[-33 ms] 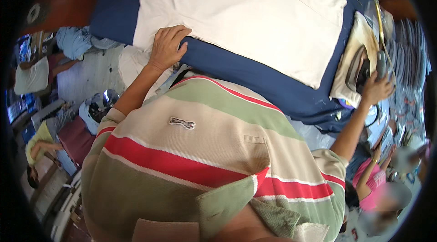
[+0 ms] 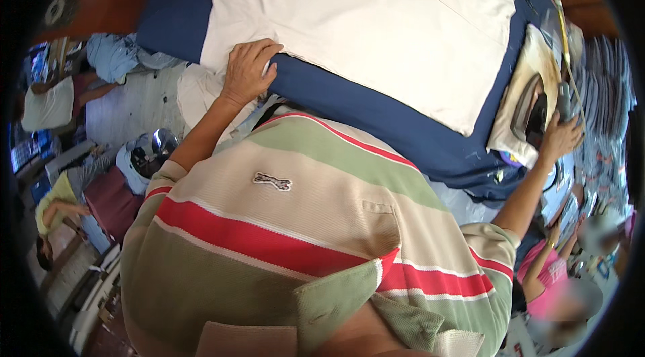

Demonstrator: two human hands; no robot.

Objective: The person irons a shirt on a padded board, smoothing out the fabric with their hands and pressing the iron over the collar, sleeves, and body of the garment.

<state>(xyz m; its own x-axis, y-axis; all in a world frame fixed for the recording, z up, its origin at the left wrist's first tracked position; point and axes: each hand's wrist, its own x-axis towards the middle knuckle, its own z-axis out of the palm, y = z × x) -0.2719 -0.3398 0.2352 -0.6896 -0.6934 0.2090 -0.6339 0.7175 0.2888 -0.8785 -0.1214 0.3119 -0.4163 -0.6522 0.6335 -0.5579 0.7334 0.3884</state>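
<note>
A cream cloth garment [image 2: 363, 28] lies flat over a navy-covered board [image 2: 376, 98]. My left hand [image 2: 250, 73] rests on the garment's near left edge, fingers bent and thumb apart. Over at the right, a clothes iron [image 2: 534, 112] with a dark body and grey handle sits on a scorched, pale cloth pad [image 2: 521, 85]. My right hand [image 2: 561, 137] is closed at the near end of the iron's handle, which passes between thumb and fingers. Part of that grip is hidden.
A cord [image 2: 559, 8] runs up from the iron. Stacked dark blue garments [image 2: 601, 81] stand beyond it. Light blue cloth [image 2: 111, 55] is heaped at the left. Other people [image 2: 551, 270] are around, at the lower right and the left.
The whole view has shifted slightly, with the board and iron appearing a little lower and to the right. Both hands keep their places on the garment and at the iron.
</note>
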